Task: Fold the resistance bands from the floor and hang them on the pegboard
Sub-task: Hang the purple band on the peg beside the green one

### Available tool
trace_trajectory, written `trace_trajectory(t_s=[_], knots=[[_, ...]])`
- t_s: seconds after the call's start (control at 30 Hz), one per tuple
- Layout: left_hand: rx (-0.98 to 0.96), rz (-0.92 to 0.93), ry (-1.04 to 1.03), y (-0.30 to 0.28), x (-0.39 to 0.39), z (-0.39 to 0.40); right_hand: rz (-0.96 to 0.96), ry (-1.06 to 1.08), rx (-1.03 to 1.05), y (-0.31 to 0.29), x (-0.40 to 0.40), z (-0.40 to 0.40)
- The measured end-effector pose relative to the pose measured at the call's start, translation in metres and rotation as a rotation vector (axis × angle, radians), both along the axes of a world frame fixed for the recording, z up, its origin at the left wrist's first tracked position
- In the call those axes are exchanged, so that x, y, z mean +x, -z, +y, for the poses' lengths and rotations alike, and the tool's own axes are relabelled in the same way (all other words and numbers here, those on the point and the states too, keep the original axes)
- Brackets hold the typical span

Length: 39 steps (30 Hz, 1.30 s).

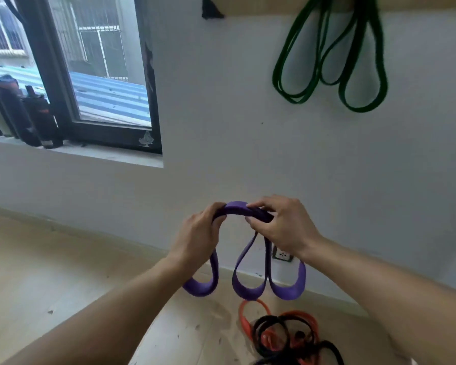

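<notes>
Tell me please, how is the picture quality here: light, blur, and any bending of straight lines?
Head view: soft daylight enters from the window on the left, without hard shadows or glare; the wide lens bends the window frame and wall edges; the purple band, left hand and right hand look fairly sharp, the green bands slightly soft.

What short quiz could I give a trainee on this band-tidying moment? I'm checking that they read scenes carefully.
1. True or false: the folded purple rubber resistance band lies on the floor.
2. Which colour already hangs on the wall? A orange, B green, C black.
3. Fill in: the tangled orange and black bands lie on the ____.

Key:
1. False; the left hand and right hand both grip it.
2. B, the dark green rubber bands.
3. floor.
</notes>
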State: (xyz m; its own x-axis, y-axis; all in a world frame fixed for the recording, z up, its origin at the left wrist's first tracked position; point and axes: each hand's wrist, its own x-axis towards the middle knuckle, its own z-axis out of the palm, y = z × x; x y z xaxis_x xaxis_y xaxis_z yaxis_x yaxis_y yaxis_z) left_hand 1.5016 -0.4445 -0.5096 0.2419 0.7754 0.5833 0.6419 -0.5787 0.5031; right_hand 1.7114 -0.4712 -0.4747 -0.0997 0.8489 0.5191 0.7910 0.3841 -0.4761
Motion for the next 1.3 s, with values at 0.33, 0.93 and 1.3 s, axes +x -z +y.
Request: trace_trajectory(t_s=[0.33,0.93,1.3], knots=[[0.211,0.078,0.004,-0.066,0.039,-0.005,-0.128,0.186,0.173,-0.051,0.024,-0.030],[0.479,0.107,-0.030,-0.222,0.103,-0.054,0.029,0.380,0.369,-0.179,0.065,-0.087],[0.421,-0.040,0.140,-0.272,0.170,-0.040,0.124,0.433,0.521,-0.237,0.120,-0.078]])
